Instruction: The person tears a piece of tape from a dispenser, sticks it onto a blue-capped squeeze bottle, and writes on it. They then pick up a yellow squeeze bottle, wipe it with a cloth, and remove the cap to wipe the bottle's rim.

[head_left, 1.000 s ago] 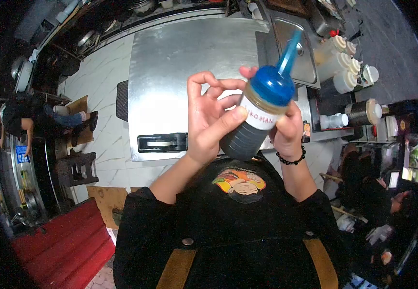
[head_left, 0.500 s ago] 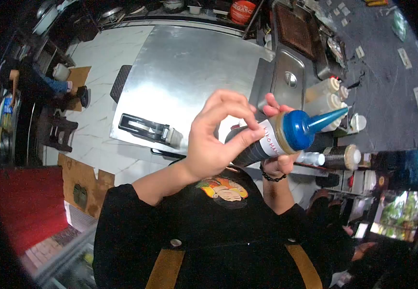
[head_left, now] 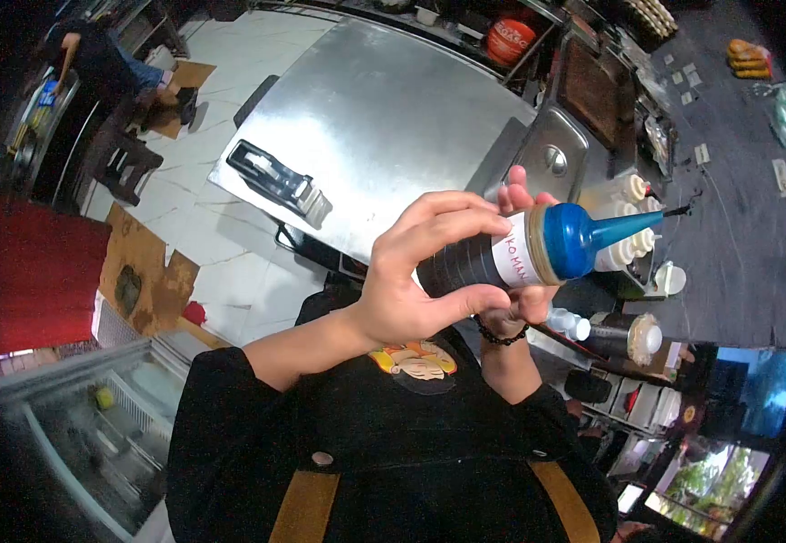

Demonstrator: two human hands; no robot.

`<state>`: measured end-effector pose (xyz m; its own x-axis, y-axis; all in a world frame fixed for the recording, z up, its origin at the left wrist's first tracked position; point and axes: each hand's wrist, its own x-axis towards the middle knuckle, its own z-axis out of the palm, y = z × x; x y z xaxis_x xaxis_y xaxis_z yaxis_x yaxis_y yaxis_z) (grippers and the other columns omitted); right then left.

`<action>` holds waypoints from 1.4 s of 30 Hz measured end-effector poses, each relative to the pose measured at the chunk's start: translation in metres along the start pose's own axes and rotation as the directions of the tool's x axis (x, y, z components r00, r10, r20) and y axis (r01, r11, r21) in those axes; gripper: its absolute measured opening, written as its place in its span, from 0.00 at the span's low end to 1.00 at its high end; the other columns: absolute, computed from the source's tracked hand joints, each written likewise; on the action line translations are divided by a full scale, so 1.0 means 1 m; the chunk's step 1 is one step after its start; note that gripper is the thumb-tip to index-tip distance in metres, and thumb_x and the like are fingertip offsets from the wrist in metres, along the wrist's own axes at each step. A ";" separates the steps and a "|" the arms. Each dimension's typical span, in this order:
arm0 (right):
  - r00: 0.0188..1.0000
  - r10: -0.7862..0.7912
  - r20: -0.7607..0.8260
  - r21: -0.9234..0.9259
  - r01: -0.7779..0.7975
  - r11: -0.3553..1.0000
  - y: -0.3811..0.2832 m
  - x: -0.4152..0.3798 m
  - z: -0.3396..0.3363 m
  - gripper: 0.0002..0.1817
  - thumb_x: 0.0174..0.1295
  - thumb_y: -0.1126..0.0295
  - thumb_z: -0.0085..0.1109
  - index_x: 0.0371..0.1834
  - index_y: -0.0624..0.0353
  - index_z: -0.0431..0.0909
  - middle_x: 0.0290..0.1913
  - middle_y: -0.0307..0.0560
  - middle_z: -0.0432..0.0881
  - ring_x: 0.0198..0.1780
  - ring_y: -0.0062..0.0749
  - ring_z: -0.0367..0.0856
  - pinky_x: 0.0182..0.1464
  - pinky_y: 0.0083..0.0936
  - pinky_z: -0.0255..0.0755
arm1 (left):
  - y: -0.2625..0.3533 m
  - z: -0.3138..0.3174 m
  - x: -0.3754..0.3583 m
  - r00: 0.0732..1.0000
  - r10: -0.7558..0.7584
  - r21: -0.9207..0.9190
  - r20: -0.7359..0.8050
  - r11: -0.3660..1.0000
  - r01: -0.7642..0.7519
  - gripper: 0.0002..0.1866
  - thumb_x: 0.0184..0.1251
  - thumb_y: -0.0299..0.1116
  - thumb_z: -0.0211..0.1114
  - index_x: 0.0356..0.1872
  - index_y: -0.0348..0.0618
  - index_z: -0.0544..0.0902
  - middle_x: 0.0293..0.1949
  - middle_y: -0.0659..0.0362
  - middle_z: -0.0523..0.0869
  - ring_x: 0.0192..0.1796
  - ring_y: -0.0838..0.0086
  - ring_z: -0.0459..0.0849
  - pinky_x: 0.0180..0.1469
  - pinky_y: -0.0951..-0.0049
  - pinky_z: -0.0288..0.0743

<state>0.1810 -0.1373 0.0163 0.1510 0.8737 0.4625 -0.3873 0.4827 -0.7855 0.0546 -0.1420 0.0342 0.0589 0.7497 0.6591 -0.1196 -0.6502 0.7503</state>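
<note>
A squeeze bottle (head_left: 511, 255) of dark sauce, with a blue nozzle cap and a white hand-written label, lies on its side in the air at chest height, its nozzle pointing right. My left hand (head_left: 416, 276) wraps its dark body from the near side, thumb under it and fingers over the top. Behind the bottle, my right hand (head_left: 522, 303) grips it from the far side; only fingertips above the label and part of the palm show, with a black bead bracelet on the wrist.
A steel worktable (head_left: 366, 118) stretches ahead, with a black tool (head_left: 275, 176) at its near edge and a sink (head_left: 551, 154) on the right. Several pale squeeze bottles (head_left: 624, 240) and lidded containers (head_left: 628, 335) stand to the right. Another person (head_left: 108, 54) bends over at far left.
The bottle has tipped from nozzle-up to lying sideways, nozzle to the right, and dropped a little. Both hands stayed on it. The camera view has swung, shifting the table toward the upper left.
</note>
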 end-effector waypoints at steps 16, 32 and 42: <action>0.924 0.020 0.381 0.152 -0.084 0.985 0.016 -0.030 0.008 0.48 0.37 0.56 0.76 0.62 0.57 0.59 0.62 0.62 0.65 0.69 0.54 0.52 0.68 0.50 0.47 | 0.004 -0.009 -0.057 0.976 -0.033 -0.114 -0.216 0.993 0.008 0.33 0.34 0.36 0.80 0.48 0.42 0.76 0.48 0.56 0.78 0.54 0.65 0.74 0.58 0.67 0.65; 0.969 0.098 0.226 0.390 -0.182 0.903 0.072 -0.025 0.123 0.48 0.43 0.55 0.70 0.67 0.56 0.54 0.65 0.55 0.62 0.70 0.53 0.49 0.69 0.51 0.43 | 0.008 -0.124 -0.027 0.975 0.065 0.139 -0.212 0.990 -0.036 0.23 0.46 0.32 0.71 0.45 0.38 0.76 0.46 0.50 0.78 0.50 0.63 0.76 0.56 0.65 0.66; 0.983 0.146 0.111 0.281 -0.172 0.944 0.082 -0.023 0.169 0.49 0.43 0.49 0.68 0.67 0.54 0.53 0.65 0.54 0.60 0.70 0.52 0.51 0.69 0.49 0.45 | -0.003 -0.162 -0.017 0.974 0.060 0.098 -0.217 0.994 -0.040 0.27 0.38 0.33 0.77 0.43 0.39 0.78 0.44 0.53 0.79 0.49 0.65 0.77 0.55 0.65 0.68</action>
<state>-0.0080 -0.1278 0.0112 -0.0089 0.9226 0.3857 -0.6472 0.2887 -0.7055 -0.1063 -0.1324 0.0126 -0.1652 0.7179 0.6762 -0.0237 -0.6883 0.7250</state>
